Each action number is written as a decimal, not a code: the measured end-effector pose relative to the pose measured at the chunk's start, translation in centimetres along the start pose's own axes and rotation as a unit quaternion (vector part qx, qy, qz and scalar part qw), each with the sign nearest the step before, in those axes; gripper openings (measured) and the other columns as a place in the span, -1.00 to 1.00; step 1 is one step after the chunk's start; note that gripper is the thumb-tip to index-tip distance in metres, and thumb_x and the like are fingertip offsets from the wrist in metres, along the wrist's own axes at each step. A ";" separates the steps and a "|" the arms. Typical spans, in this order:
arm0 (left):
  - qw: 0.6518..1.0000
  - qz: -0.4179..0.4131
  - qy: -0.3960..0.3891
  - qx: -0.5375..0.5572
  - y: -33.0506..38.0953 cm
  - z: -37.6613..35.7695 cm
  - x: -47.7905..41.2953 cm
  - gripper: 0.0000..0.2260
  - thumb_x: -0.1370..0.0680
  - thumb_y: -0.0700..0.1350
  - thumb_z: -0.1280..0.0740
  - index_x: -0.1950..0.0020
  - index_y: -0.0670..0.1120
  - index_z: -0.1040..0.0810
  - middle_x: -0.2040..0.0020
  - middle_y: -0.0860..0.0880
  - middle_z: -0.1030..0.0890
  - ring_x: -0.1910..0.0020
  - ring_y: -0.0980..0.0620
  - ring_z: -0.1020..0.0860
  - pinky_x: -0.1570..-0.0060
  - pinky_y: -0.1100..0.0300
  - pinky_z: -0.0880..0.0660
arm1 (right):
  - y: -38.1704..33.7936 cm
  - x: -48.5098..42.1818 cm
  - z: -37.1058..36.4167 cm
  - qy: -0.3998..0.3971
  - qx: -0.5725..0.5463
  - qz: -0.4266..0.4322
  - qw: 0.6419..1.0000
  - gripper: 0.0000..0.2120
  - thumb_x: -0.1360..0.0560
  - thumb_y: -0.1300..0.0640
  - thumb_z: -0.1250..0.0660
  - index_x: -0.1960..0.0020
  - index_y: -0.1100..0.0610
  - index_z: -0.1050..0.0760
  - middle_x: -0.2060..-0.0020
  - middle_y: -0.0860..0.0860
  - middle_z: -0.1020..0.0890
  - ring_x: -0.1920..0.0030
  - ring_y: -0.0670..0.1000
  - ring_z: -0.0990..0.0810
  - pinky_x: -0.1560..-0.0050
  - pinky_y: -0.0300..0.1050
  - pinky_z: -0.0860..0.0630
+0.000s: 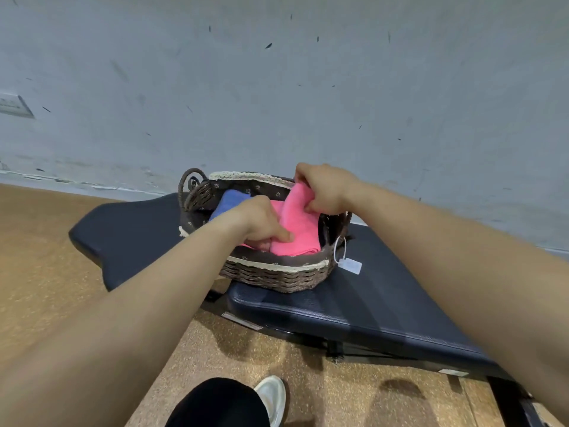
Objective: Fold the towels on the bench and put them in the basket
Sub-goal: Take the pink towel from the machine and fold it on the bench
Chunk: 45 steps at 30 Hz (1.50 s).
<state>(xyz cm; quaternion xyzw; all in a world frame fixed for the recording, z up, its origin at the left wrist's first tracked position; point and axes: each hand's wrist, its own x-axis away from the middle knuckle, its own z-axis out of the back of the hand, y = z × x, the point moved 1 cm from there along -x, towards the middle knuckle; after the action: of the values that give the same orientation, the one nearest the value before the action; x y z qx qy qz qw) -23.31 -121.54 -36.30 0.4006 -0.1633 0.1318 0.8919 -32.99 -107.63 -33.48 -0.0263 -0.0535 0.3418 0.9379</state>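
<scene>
Cork floor [61,241] low in frame, then bench [369,306] w/ basket [277,277] mid-frame. Left hand [261,221] pinches pink towel [295,229] at near edge inside it, right hand [326,189] grips far end; blue towel [229,203] to its left. Risk: uneven let-go, fold springs open.

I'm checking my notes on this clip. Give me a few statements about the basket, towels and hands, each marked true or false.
1. The basket stands on the bench. True.
2. Both the left hand and the right hand grip the pink towel. True.
3. The blue towel lies on the floor. False: it lies in the basket.
4. A red tag hangs from the basket. False: the tag is white.
</scene>
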 end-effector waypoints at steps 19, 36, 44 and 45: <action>0.995 -0.033 -0.031 -0.089 0.1 -0.7 -0.6 -0.79 -0.50 -0.14 -0.48 0.10 -0.30 -0.64 0.47 -0.06 -0.59 0.30 -0.09 -0.58 0.30 0.22 -0.52 | -1.1 0.4 0.6 -0.088 0.086 -0.003 0.992 -0.61 -0.44 0.11 -0.50 -0.16 -0.06 -0.40 0.06 -0.08 -0.48 0.02 0.03 -0.43 -0.05 -0.05 -0.30; 0.920 -0.152 0.000 -0.361 -3.6 1.7 -3.6 -0.23 -0.30 0.09 -0.61 -0.44 0.01 -0.40 -0.38 0.03 -0.50 -0.30 -0.02 -0.49 -0.27 0.05 -0.44 | -3.2 -0.3 -3.5 0.088 0.267 0.050 0.958 -0.67 -0.57 0.20 -0.18 -0.33 0.09 -0.40 -0.23 0.10 -0.51 -0.27 0.16 -0.43 -0.19 0.03 -0.32; 0.927 -0.106 -0.030 -0.358 -2.7 3.9 -4.4 -0.08 -0.26 0.07 -0.64 -0.53 0.19 -0.26 -0.48 0.03 -0.40 -0.40 -0.12 -0.41 -0.36 -0.02 -0.36 | -2.9 -0.1 -1.8 -0.158 0.232 0.021 0.960 -0.35 -0.24 -0.58 -0.31 -0.01 -0.06 -0.58 0.26 -0.14 -0.47 -0.09 0.04 -0.38 -0.20 0.13 -0.18; 0.924 -0.099 -0.040 -0.367 -2.7 3.8 -4.5 -0.08 -0.28 0.08 -0.63 -0.54 0.18 -0.24 -0.49 0.03 -0.40 -0.40 -0.12 -0.41 -0.36 0.01 -0.35 | -2.9 -0.2 -2.0 -0.175 0.242 0.017 0.954 -0.31 -0.20 -0.60 -0.32 -0.02 -0.07 -0.56 0.26 -0.14 -0.46 -0.09 0.04 -0.35 -0.24 0.15 -0.17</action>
<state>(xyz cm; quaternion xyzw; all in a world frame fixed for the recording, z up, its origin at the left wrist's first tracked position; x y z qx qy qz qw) -27.18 -126.62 -37.50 0.0638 -0.1954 -0.0421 0.9777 -31.04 -110.03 -35.21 0.2605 -0.1319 0.3595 0.8863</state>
